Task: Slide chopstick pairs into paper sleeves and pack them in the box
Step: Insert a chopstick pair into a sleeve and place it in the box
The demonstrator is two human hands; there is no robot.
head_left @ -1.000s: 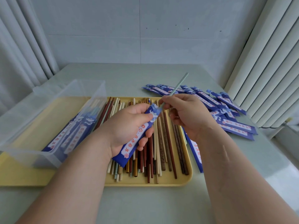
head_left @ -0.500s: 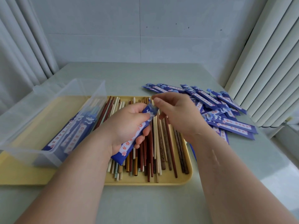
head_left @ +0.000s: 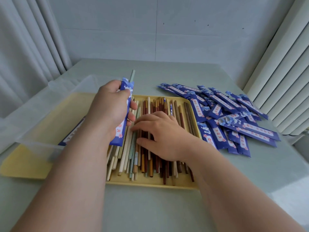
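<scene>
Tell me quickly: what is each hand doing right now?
Left hand: closed around a blue paper sleeve with a pale green chopstick poking out.
Right hand: open, fingers resting on the loose chopsticks in the yellow tray.

A pale grey-green tabletop (head_left: pixel 167 206) spreads beneath the left hand's (head_left: pixel 110 108) grip and runs to a pale grey panelled wall (head_left: pixel 150 30) beyond it. Left of the grip hangs a white pleated curtain (head_left: pixel 25 47). Well to its right stand cream vertical slats (head_left: pixel 284 64). The light is soft, brightest on the tabletop's near right corner.
</scene>
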